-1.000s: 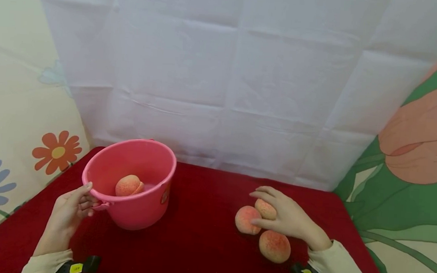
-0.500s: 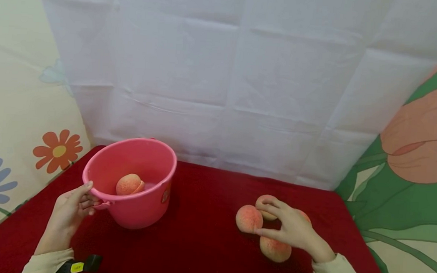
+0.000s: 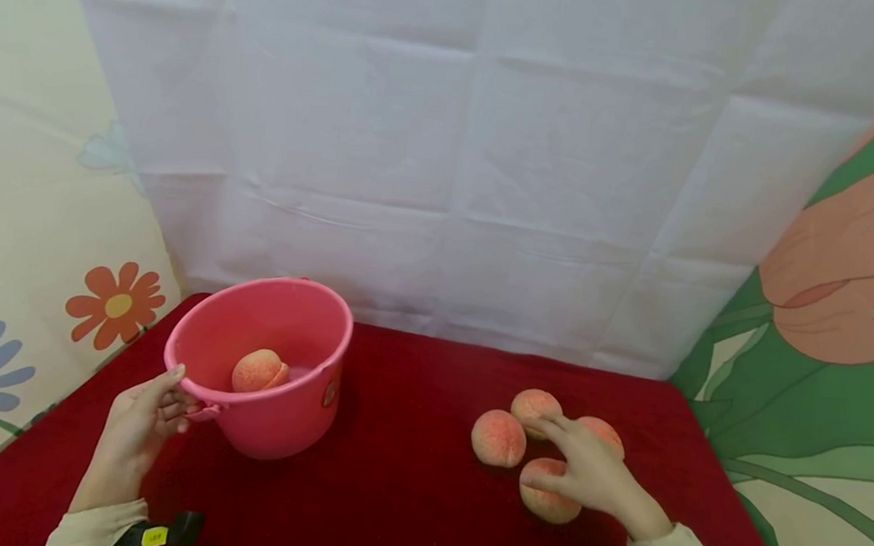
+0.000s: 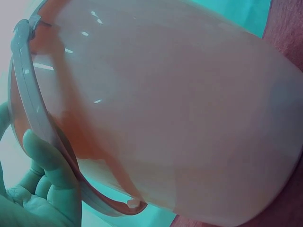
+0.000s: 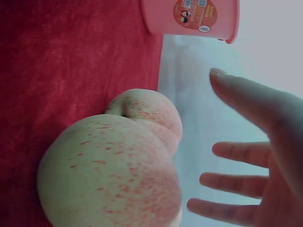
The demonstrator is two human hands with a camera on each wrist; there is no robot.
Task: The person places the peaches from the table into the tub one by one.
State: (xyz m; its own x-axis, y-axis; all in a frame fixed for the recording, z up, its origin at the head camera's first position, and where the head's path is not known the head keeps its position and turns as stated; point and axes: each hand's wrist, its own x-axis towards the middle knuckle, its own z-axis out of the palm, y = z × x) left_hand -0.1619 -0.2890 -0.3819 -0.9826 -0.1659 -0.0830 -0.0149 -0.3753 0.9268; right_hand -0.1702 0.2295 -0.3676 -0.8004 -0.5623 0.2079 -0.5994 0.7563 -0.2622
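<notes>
A pink bucket point(image 3: 277, 430) stands on the left of the table, one peach point(image 3: 256, 370) lying inside it. My left hand point(image 3: 134, 430) grips its rim and handle; in the left wrist view the thumb and fingers curl round the handle point(image 4: 31, 90). On the right, my right hand point(image 3: 592, 473) hovers with fingers apart, holding nothing, above a loose group of peaches: a left one point(image 3: 498, 438), a back one point(image 3: 534, 404), a right one point(image 3: 603, 433) and a front one point(image 3: 549, 504). The hand partly covers some of them. A large peach point(image 5: 109, 175) fills much of the right wrist view.
A dark red cloth point(image 3: 395, 471) covers the table. Behind it hangs a creased white sheet point(image 3: 453, 140). Flower-patterned walls point(image 3: 841, 415) flank both sides.
My right hand has shifted slightly right and toward me, off the back peach, and holds nothing. The right-hand peach, hidden earlier, now shows. My left hand and the bucket stay put.
</notes>
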